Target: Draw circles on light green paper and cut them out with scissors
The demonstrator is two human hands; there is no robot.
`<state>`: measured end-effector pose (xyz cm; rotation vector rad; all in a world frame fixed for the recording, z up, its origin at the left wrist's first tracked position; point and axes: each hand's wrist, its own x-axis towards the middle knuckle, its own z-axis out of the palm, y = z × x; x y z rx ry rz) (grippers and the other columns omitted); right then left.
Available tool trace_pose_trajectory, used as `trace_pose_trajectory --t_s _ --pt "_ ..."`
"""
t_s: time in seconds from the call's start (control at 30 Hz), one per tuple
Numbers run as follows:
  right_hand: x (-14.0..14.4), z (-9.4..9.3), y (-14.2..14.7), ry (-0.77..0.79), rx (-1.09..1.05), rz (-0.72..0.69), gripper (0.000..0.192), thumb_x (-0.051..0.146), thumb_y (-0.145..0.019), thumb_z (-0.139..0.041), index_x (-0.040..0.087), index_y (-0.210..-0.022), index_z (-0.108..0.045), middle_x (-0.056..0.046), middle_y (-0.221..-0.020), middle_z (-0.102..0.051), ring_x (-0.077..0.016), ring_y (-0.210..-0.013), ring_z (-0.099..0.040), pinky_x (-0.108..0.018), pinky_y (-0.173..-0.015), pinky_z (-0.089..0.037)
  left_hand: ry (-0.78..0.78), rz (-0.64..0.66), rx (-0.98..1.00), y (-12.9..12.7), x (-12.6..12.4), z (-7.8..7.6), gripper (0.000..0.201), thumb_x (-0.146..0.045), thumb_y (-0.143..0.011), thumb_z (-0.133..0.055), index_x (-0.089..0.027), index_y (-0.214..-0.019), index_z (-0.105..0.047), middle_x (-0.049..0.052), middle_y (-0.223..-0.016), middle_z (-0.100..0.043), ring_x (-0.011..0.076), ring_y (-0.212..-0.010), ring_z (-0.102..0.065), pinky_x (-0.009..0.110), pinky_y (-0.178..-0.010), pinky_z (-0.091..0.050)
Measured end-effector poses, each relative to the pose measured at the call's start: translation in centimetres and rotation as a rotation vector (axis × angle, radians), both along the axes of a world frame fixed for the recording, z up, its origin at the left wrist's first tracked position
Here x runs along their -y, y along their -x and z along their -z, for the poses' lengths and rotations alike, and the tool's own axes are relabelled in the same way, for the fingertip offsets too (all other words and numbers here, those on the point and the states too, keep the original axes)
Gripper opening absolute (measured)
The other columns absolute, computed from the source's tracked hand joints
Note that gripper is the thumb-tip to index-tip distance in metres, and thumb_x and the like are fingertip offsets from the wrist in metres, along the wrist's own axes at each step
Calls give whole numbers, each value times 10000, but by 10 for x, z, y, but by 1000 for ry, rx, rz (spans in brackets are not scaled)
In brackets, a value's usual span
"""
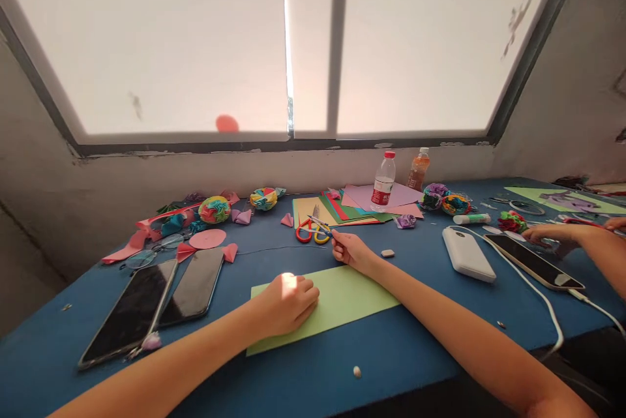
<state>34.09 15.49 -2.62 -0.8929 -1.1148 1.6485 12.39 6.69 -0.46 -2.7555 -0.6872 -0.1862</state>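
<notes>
The left hand, fingers curled, presses the green paper sheet flat on the blue table. The sheet's long axis runs left to right. The right hand pinches something thin at its far edge, near the scissors.

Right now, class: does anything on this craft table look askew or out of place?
Yes. Two phones lie overlapping, one's edge on the other. Pink paper scraps are strewn at the far left. The green sheet sits slanted under the left hand.
</notes>
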Motion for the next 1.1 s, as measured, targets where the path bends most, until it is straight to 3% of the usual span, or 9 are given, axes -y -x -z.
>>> trace_pose_trajectory --t_s 0.2,0.47,0.57,0.67,0.83,0.97,1.1 --pt "3 -5 0 -9 37 62 507 594 -572 -726 147 -639 -496 51 -487 -434 -57 -437 -415 -207 -448 -316 32 -190 74 4 -6 7 246 -246 -915 -310 -184 -741 -473 30 -717 -577 154 -601 -533 280 -510 -296" --pt "4 -4 -1 -183 257 323 514 667 -660 -592 159 -636 -523 12 -502 -518 -83 -393 -449 -210 -379 -274 97 -191 102 2 -7 7 242 -240 -909 -299 -186 -746 -471 39 -729 -585 160 -608 -545 289 -515 -340" --pt "10 -11 -5 -384 419 432 489 648 -777 -471 176 -662 -529 2 -542 -528 -99 -414 -462 -233 -418 -317 111 -192 100 3 -7 7 250 -242 -910 -287 -185 -755 -475 44 -735 -584 164 -609 -545 298 -518 -344" --pt "17 -23 -12 -742 740 550 446 532 -897 -356 187 -679 -534 -22 -575 -554 -127 -482 -497 -255 -520 -370 111 -192 89 3 -7 7 241 -244 -908 -295 -184 -768 -481 45 -747 -582 163 -616 -542 297 -529 -348" --pt "24 -43 -28 -1206 1034 785 316 367 -932 -377 163 -855 -605 -88 -805 -674 -160 -685 -605 -242 -619 -408 130 -192 65 2 -7 5 256 -251 -914 -286 -180 -782 -494 51 -758 -575 166 -628 -538 294 -534 -339" --pt "33 -51 -29 -1308 1000 790 267 334 -919 -432 157 -914 -631 -56 -694 -676 -145 -583 -608 -237 -571 -428 159 -246 36 0 -3 0 307 -273 -918 -265 -171 -801 -530 61 -777 -584 171 -659 -542 291 -540 -325" --pt "48 -55 -17 -1239 867 752 230 347 -900 -473 176 -873 -624 -28 -618 -648 -141 -541 -599 -240 -528 -442 330 -259 92 5 -4 -7 293 -272 -882 -333 -175 -698 -539 55 -753 -590 167 -673 -540 288 -549 -321"
